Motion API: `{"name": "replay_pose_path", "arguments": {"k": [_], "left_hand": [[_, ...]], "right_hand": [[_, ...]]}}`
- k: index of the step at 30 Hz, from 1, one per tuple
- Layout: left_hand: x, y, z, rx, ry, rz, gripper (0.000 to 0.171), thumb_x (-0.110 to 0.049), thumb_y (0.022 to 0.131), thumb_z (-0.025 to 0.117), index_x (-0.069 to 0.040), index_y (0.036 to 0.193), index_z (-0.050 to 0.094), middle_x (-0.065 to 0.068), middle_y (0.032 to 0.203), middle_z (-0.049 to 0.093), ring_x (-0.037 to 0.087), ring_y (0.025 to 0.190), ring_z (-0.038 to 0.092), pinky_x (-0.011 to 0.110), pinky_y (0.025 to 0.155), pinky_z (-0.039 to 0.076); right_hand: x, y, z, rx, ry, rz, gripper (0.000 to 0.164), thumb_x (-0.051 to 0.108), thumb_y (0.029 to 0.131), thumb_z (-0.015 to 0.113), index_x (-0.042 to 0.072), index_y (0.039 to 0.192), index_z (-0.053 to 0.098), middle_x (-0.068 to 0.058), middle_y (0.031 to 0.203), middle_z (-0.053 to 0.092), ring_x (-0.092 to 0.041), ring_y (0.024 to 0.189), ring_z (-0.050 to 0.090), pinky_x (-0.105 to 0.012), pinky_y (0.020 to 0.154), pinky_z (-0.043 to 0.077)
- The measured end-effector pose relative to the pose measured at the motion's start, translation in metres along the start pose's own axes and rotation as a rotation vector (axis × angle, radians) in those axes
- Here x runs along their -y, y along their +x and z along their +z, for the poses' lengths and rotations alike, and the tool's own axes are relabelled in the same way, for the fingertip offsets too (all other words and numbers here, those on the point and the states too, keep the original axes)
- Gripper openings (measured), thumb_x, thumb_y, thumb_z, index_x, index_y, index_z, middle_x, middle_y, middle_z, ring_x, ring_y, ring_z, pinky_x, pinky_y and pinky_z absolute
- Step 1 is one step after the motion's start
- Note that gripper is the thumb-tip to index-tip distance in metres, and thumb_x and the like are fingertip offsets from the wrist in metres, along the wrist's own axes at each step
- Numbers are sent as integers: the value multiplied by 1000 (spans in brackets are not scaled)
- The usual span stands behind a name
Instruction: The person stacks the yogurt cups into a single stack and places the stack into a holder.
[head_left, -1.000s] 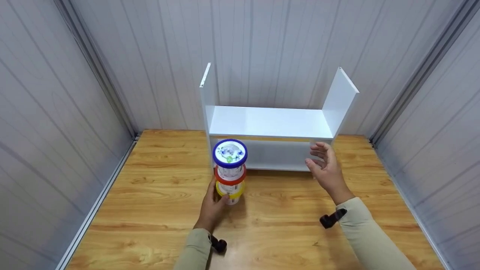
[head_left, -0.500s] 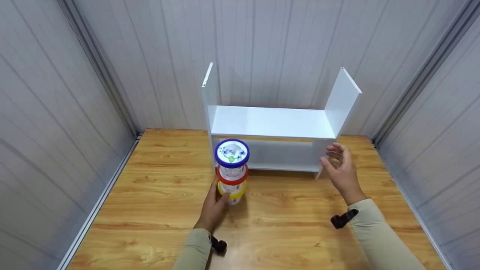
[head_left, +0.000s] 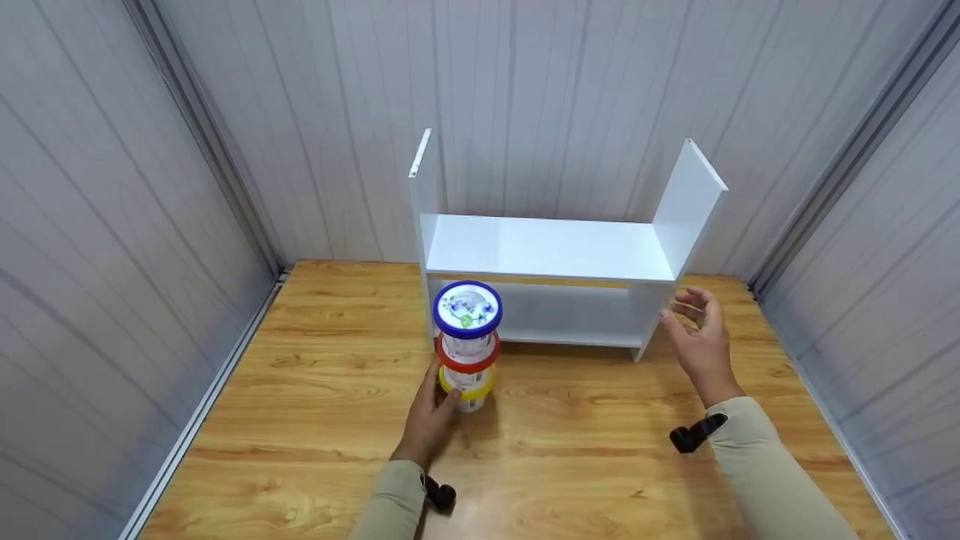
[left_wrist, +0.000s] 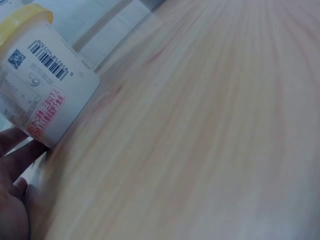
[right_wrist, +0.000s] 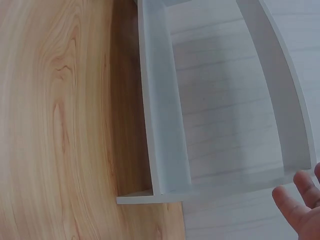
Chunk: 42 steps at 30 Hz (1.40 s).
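Observation:
Three white tubs stand stacked upright in the head view: one with a blue-rimmed lid on top, one with a red lid in the middle, and one with a yellow lid at the bottom. My left hand holds the bottom tub from the left, thumb in front near its yellow rim. The left wrist view shows that tub's printed side, with a barcode, low by the wood surface. Beside the right panel of a white shelf is my right hand, its fingers loosely bent and holding nothing.
The two-level shelf has tall side panels and stands at the back of the wooden table, behind the tubs. Pale panelled walls enclose the table at the back and both sides.
My right hand has moved right, from in front of the shelf's lower right corner to outside its right panel. The left hand keeps holding the stack, and the whole view has shifted slightly.

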<state>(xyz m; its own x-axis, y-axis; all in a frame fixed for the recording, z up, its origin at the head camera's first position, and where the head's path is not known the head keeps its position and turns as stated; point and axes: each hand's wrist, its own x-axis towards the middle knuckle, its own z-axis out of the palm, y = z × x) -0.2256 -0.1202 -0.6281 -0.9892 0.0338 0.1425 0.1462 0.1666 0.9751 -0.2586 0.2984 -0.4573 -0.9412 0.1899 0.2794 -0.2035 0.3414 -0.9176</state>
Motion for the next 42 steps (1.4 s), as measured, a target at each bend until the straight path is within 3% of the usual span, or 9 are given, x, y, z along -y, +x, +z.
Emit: {"name": "replay_pose_path", "arguments": {"k": [7,16,23,28,32,36,39,42], "left_hand": [[0,-1,1,-8,42,64,69,-35,103,58,-29,162,23,6,160,37,30,146,36,56,119,27],[1,0,1,-1,-12,47,71,-36,103,59,-37,161,20,0,161,35,26,145,36,54,119,27],[0,0,1,-8,-45,-18,74,-40,101,61,-37,162,19,1,161,34,28,146,36,54,120,26],[-19,-6,-1,9,-33,-38,75,-40,101,61,-30,163,20,5,160,37,30,145,37,55,119,26],[-36,-13,-3,14,-33,-1,73,-35,102,61,-23,163,22,9,158,40,32,143,39,56,119,27],[-15,-7,-1,-4,-14,21,71,-37,102,60,-31,162,23,5,156,42,29,141,42,55,118,29],[-1,-2,1,-16,2,-1,71,-43,100,61,-42,160,22,-1,155,43,25,141,42,54,118,29],[-1,-2,1,-19,-14,-19,71,-45,99,61,-44,159,22,-1,156,41,26,142,41,55,118,28]], "right_hand": [[-3,9,-2,-59,62,28,58,18,98,66,5,146,37,-14,140,46,-25,128,50,-13,89,48],[-7,19,-5,-49,15,62,64,29,99,65,6,149,35,-14,144,43,-30,133,47,-15,90,47],[-6,27,-2,-4,5,84,69,34,100,64,8,154,30,-13,151,41,-29,138,43,-26,99,47],[-6,31,0,19,35,104,72,35,99,64,7,155,29,-16,154,37,-32,140,40,-29,100,47],[-5,33,1,30,49,115,71,36,100,63,7,155,29,-15,154,36,-30,139,40,-31,101,47],[-7,36,4,30,99,108,65,29,101,62,5,153,32,-17,152,38,-25,133,45,-24,91,52],[-9,38,5,27,113,106,63,26,101,61,4,153,33,-17,151,39,-23,130,46,-21,85,53],[-10,40,7,26,108,114,62,26,102,59,4,154,33,-16,152,38,-26,134,45,-19,87,51]]}}
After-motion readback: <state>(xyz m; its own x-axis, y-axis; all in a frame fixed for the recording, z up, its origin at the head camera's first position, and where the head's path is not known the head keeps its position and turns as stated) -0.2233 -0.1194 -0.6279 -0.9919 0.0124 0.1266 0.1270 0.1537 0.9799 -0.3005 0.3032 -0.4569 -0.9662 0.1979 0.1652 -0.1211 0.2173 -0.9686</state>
